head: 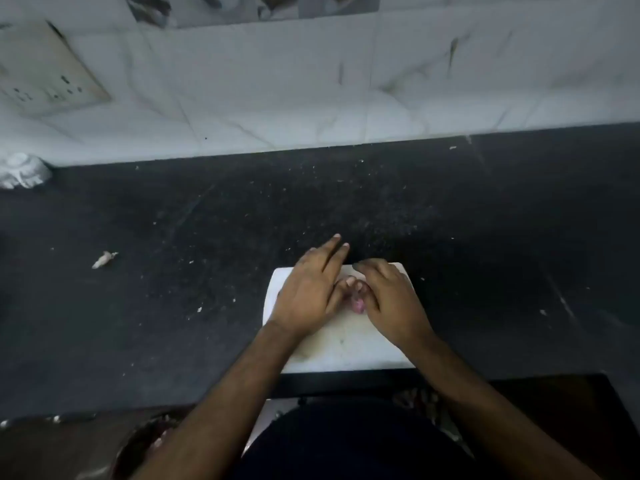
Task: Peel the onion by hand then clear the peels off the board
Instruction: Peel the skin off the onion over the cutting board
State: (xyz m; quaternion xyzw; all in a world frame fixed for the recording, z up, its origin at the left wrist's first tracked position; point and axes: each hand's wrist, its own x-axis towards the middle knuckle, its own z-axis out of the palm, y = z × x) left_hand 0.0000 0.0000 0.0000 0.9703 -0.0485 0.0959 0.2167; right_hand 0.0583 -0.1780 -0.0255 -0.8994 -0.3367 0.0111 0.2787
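Note:
A small pink onion [357, 305] sits on the white cutting board [346, 351], mostly hidden between my two hands. My left hand [308, 292] lies over the board's left part, two fingers stretched past the far edge and the thumb pressed against the onion. My right hand [391, 299] covers the board's right part with curled fingers, its thumb also on the onion. Both thumbs meet just above the visible pink bit. I cannot see any loose peels on the board.
The board lies at the near edge of a black, crumb-speckled counter [207, 237]. A pale scrap [104, 259] lies to the left and a white cloth [24, 169] at the far left by the tiled wall. A dark bowl [145, 441] sits below the counter edge.

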